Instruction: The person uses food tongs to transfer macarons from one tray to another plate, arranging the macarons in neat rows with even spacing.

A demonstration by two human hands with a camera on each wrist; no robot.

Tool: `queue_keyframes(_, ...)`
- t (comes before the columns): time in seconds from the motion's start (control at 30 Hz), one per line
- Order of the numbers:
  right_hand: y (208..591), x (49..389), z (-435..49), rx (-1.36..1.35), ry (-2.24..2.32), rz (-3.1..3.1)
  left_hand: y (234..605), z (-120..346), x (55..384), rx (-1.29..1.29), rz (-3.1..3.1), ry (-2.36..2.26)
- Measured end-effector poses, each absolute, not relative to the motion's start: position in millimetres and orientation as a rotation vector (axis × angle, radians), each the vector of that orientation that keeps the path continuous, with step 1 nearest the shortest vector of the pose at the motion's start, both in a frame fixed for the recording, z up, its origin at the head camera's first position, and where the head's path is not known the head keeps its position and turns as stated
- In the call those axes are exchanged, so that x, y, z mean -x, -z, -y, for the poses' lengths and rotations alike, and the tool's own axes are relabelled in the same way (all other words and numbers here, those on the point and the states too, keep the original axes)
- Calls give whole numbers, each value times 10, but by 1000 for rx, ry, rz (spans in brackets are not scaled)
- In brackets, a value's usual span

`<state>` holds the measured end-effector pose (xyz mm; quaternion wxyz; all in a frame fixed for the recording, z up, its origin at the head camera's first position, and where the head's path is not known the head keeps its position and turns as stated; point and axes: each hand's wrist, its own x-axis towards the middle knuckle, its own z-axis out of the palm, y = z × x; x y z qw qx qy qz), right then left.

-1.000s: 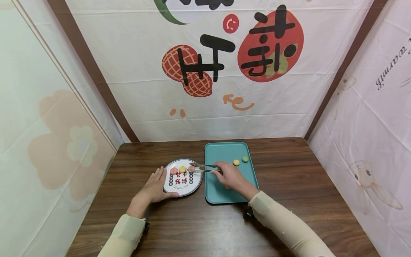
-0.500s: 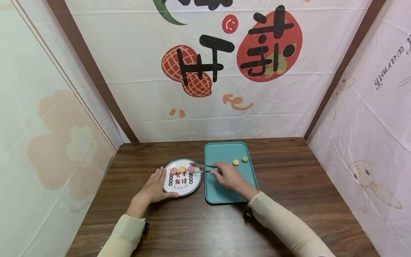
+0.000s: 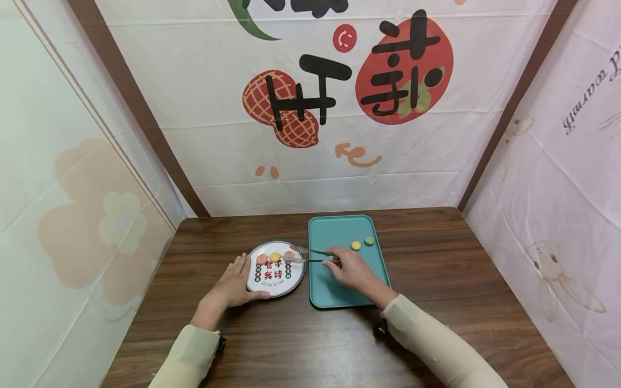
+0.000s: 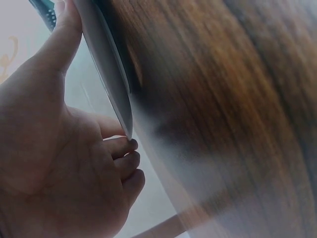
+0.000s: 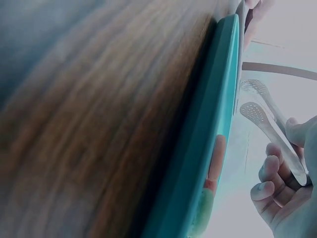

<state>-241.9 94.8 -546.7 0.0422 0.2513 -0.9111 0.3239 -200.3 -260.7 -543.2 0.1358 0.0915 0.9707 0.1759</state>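
A round white plate with printed characters holds a row of macarons: a coral one, a yellow one and a pink one. My left hand rests against the plate's left rim, fingers extended and thumb along the near edge. In my right hand I grip metal tongs, reaching left from above the tray to the pink macaron. Their perforated ends stand apart in the right wrist view, with nothing visible pinched between them.
Right of the plate lies a teal tray, bearing a yellow macaron and a green macaron. An orange-pink macaron shows behind its rim in the right wrist view. Printed cloth walls border the wooden table.
My right hand and the tongs have shifted slightly right, and the upper tong arm sits farther from the pink macaron. The macarons and my left hand stay in place; the view drifts slightly.
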Motion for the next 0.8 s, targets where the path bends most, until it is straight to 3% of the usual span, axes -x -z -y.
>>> queue_keyframes(0.8,5437,2227,-1244,-758,-1245,2678,5465,2614,2005,-274,-2832,-515)
